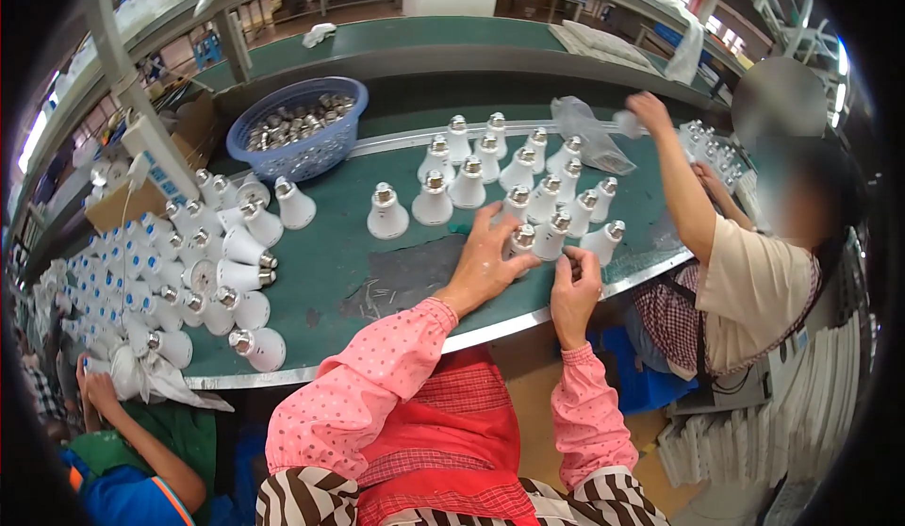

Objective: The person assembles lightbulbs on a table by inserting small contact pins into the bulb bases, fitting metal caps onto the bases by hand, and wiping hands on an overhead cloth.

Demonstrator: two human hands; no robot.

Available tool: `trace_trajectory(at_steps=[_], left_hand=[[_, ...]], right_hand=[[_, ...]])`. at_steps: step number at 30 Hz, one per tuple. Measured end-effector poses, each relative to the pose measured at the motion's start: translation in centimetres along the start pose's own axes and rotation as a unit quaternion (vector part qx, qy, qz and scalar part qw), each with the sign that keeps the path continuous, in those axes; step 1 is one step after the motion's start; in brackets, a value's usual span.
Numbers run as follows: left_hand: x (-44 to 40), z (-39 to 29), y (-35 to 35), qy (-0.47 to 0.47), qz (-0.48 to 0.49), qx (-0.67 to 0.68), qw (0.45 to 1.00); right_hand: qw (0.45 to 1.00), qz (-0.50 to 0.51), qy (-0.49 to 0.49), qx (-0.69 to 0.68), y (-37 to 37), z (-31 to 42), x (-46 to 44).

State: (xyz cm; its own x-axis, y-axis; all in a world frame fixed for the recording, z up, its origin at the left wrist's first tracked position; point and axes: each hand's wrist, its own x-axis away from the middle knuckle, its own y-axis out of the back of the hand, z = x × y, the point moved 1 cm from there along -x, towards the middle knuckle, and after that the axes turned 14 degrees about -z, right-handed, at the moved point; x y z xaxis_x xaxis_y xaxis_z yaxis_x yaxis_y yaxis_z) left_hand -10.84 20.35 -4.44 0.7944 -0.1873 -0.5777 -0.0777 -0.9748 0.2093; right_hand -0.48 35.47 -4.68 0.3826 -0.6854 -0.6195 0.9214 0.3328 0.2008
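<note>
Blue-topped bulbs (135, 263) left of the blue basket (304, 161) appear uncapped; right of it stand capped LED bulbs (468, 187), left hand (478, 266) curled around one, right hand (576, 290) unclear in grip.

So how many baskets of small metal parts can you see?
1: the blue plastic basket at the far side of the green workbench, left of the light bulbs near the left hand. Others could be hidden from view.

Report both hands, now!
Left hand: spread against the bulbs; whether it grips one cannot be told.
Right hand: partly curled, close by the bulbs; grip cannot be told.
</note>
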Motion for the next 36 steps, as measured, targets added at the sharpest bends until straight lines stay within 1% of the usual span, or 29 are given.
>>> trace_trajectory(at_steps=[1,3,5,6,7,8,9,10,11,12,14,15,16,18,20,22,24,25,27,31,34,35,36], left_hand=[[0.4,-0.2,0.3,-0.014,0.006,-0.021,1.0],[1.2,-1.0,1.3,0.003,0.017,-0.037,0.999],[1.5,-3.2,3.0,0.027,0.044,-0.058,0.997],[1.5,-4.3,4.8,-0.018,0.0,-0.113,0.993],[1.5,-5.2,6.8,-0.064,-0.041,-0.169,0.983],[0.9,-5.7,9.1,-0.102,-0.096,-0.204,0.969],[0.1,-5.5,11.6,-0.105,-0.137,-0.242,0.955],[-0.3,-4.9,13.6,-0.046,-0.182,-0.261,0.947],[-0.9,-3.6,14.9,0.025,-0.208,-0.266,0.941],[-1.8,-1.7,15.7,0.099,-0.169,-0.292,0.936],[-3.1,2.1,15.2,0.119,-0.072,-0.3,0.944],[-3.5,4.2,14.4,0.099,-0.076,-0.286,0.95],[-4.0,5.3,13.3,0.08,-0.082,-0.275,0.955],[-4.6,4.7,11.0,0.081,-0.072,-0.241,0.965],[-5.0,4.9,8.5,0.055,-0.057,-0.219,0.973],[-5.3,5.5,6.0,0.052,-0.067,-0.185,0.979],[-5.5,5.9,3.7,0.052,-0.069,-0.182,0.98],[-5.8,6.1,2.8,0.06,-0.06,-0.169,0.982],[-6.3,6.5,1.4,0.073,-0.042,-0.143,0.986],[-7.2,6.1,-0.5,0.135,-0.027,-0.108,0.985],[-6.2,2.0,2.5,0.111,-0.026,-0.129,0.985],[-5.0,-0.1,4.4,0.051,-0.057,-0.124,0.989],[-3.7,-2.6,7.0,0.019,-0.05,-0.129,0.99]], right_hand=[[1.0,0.006,0.004,0.0,0.0,0.1,0.0],[1.0,0.014,0.01,0.001,0.0,0.2,0.1],[1.0,0.015,0.005,-0.003,0.2,0.3,0.2],[1.0,0.014,0.0,-0.005,0.3,0.3,0.4],[1.0,0.015,0.022,-0.007,0.6,0.7,0.8],[0.997,0.039,0.068,-0.02,1.0,1.3,1.5],[0.991,0.063,0.114,-0.033,1.4,2.0,2.3],[0.982,0.085,0.159,-0.047,1.6,3.1,3.0],[0.973,0.135,0.17,-0.073,1.6,4.8,3.5],[0.969,0.156,0.185,-0.051,1.1,5.8,4.0],[0.954,0.2,0.224,-0.01,-0.3,7.1,4.2],[0.953,0.219,0.206,0.034,-0.9,7.0,4.0],[0.953,0.203,0.222,0.037,-1.4,6.5,3.7],[0.95,0.183,0.249,0.037,-2.1,5.2,3.5],[0.953,0.191,0.228,0.054,-2.0,5.4,3.5],[0.958,0.187,0.208,0.068,-2.0,4.7,3.1],[0.961,0.182,0.191,0.085,-1.9,3.7,2.4],[0.962,0.186,0.176,0.094,-1.9,3.6,2.1],[0.963,0.167,0.183,0.109,-2.4,3.2,1.6],[0.959,0.161,0.192,0.135,-3.3,2.0,0.0],[0.955,0.175,0.168,0.171,-3.6,1.9,-0.7],[0.957,0.158,0.187,0.158,-3.7,1.3,-0.6],[0.961,0.148,0.185,0.143,-3.6,1.2,-0.4]])
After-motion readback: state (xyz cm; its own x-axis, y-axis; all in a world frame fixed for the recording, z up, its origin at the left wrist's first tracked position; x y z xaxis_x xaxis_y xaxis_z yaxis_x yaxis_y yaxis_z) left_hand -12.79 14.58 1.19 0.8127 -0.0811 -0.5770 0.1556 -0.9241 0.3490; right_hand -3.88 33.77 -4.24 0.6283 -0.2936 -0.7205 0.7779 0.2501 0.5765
